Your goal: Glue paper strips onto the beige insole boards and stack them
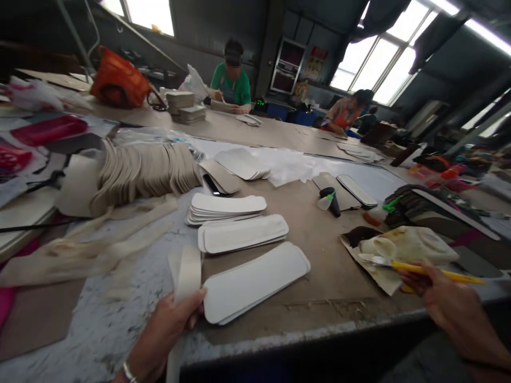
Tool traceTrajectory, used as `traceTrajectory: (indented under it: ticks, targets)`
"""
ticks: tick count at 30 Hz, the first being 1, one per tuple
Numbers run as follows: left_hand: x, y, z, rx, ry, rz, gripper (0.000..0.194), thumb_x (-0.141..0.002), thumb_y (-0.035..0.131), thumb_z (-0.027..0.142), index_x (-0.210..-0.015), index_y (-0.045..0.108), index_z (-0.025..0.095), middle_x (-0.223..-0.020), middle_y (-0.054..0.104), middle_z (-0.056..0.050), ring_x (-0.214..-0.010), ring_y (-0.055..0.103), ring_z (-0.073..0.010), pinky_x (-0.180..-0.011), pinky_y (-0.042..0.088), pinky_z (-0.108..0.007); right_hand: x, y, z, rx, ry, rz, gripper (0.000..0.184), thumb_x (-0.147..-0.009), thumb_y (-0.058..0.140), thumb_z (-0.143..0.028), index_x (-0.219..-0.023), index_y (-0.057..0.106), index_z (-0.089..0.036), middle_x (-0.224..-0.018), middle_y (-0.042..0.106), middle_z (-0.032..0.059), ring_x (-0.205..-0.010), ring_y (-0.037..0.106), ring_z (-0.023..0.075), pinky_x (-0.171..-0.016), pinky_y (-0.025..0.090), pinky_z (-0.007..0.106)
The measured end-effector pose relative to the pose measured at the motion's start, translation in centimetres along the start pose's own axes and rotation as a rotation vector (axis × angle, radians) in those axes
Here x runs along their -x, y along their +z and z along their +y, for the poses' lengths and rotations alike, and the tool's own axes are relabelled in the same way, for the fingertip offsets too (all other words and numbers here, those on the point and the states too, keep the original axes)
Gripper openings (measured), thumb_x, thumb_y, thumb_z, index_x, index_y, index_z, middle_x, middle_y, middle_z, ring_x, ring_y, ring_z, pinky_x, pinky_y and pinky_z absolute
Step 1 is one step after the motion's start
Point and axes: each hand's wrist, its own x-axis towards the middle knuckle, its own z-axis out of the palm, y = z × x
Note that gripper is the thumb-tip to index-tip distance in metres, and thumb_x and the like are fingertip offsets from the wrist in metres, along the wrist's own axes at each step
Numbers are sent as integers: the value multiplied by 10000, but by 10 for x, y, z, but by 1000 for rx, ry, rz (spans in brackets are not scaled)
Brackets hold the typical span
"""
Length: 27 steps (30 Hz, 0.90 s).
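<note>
My left hand (172, 324) is closed around a long pale strip (189, 271), with the thumb at the left end of a white rounded panel (255, 282). That panel lies in a small stack at the table's front. Two more stacks of white panels, a middle one (244, 234) and a far one (227, 205), lie behind it. My right hand (437, 295) grips a yellow-handled brush (419, 267). The brush's bristle end is at the mouth of a cut, stained plastic jug (419, 243), which rests on a brown sheet (375, 271).
A long row of beige curved pieces (147, 170) stands at the left, with loose pale strips (88, 250) before it. A small green-tipped bottle (326, 200) and dark pieces (431, 210) lie to the right. Across the table, a person in green (233, 82) and another in orange (345, 114) work.
</note>
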Motion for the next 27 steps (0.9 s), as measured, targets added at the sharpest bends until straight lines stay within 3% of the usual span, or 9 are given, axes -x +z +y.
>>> traceTrajectory:
  ticks: [2, 4, 6, 10, 14, 23, 27]
  targets:
    - [0, 1, 3, 40, -13, -34, 461, -566, 693, 607, -491, 507, 191, -415, 448, 46, -462, 365, -114, -493, 263, -253, 43, 29, -2, -39, 94, -109, 167, -571, 777, -266, -616, 657, -159, -572, 654, 55, -436, 608, 142, -422, 540, 215]
    - [0, 1, 5, 54, -5, -47, 454, -550, 701, 598, -499, 517, 186, -411, 452, 48, -451, 360, -104, -476, 259, -244, 93, 64, -1, -94, 187, -358, 301, -532, 836, -330, -709, 674, -150, -635, 667, 32, -474, 609, 120, -452, 537, 193]
    - [0, 1, 4, 62, 0, -55, 450, -546, 703, 593, -513, 524, 182, -409, 451, 53, -438, 349, -95, -460, 248, -238, 139, 98, 2, -100, 218, -614, 318, -590, 825, -382, -710, 663, -136, -661, 658, 20, -513, 606, 101, -492, 530, 179]
    - [-2, 0, -1, 64, 6, -70, 428, -584, 693, 571, -544, 544, 172, -420, 469, 51, -440, 366, -89, -463, 263, -228, 190, 141, 18, -56, 184, -866, 326, -677, 771, -428, -758, 641, -140, -688, 658, 12, -554, 625, 112, -541, 531, 207]
    - [-4, -2, -5, 58, 8, -73, 439, -584, 675, 584, -533, 544, 169, -410, 470, 44, -431, 375, -89, -460, 266, -229, 193, 150, 30, 76, 100, -892, 346, -697, 740, -462, -770, 618, -147, -646, 652, 16, -563, 629, 140, -555, 528, 244]
    - [-3, -1, -4, 12, 27, -68, 440, -587, 634, 607, -522, 535, 184, -414, 462, 41, -442, 380, -108, -467, 271, -244, 204, 155, 24, 174, -54, -917, 329, -765, 654, -491, -768, 602, -166, -628, 632, 14, -559, 630, 156, -544, 522, 259]
    - [-2, -2, -4, -13, 35, -55, 440, -580, 631, 611, -507, 534, 188, -414, 461, 39, -448, 381, -116, -478, 273, -252, 181, 144, 33, 336, -226, -790, 311, -785, 628, -483, -783, 606, -172, -653, 630, 23, -588, 636, 174, -558, 514, 272]
